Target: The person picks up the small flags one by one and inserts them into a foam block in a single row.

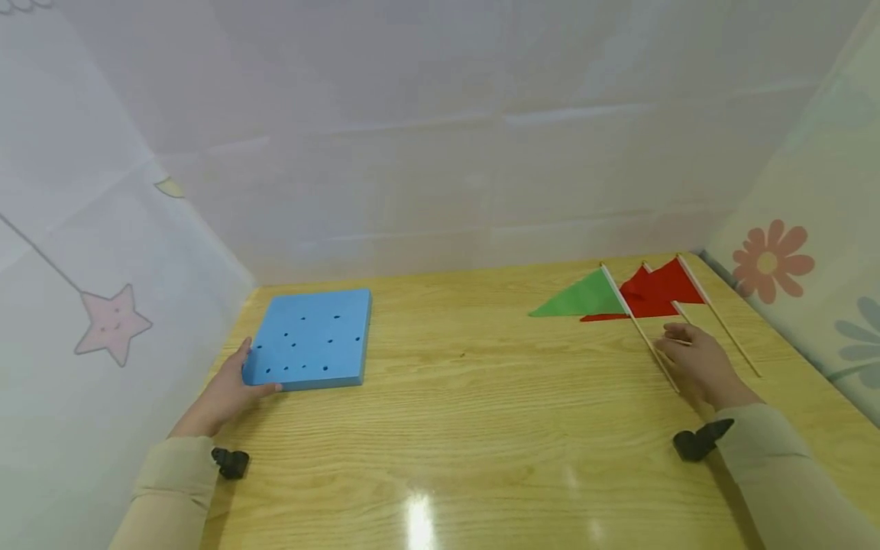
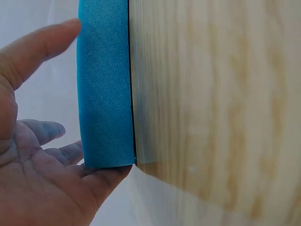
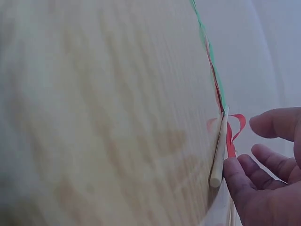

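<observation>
A flat blue foam block (image 1: 312, 336) with several small holes in its top lies at the left of the table. My left hand (image 1: 230, 386) is at its near left corner, thumb along the front side and other fingers at the left side. In the left wrist view these fingers look extended beside the block's blue edge (image 2: 106, 94). To the right lie a green pennant flag (image 1: 584, 294) and two red flags (image 1: 677, 283), on thin wooden sticks. My right hand (image 1: 701, 367) is over the middle stick; the right wrist view shows thumb and fingers apart, near a stick end (image 3: 216, 179).
The wood-grain table (image 1: 454, 428) has a pale sheet wall (image 1: 440, 191) behind it. Patterned sheets stand at both sides, the right one with a red flower (image 1: 768, 261). Black wrist mounts (image 1: 701, 441) sit on both sleeves.
</observation>
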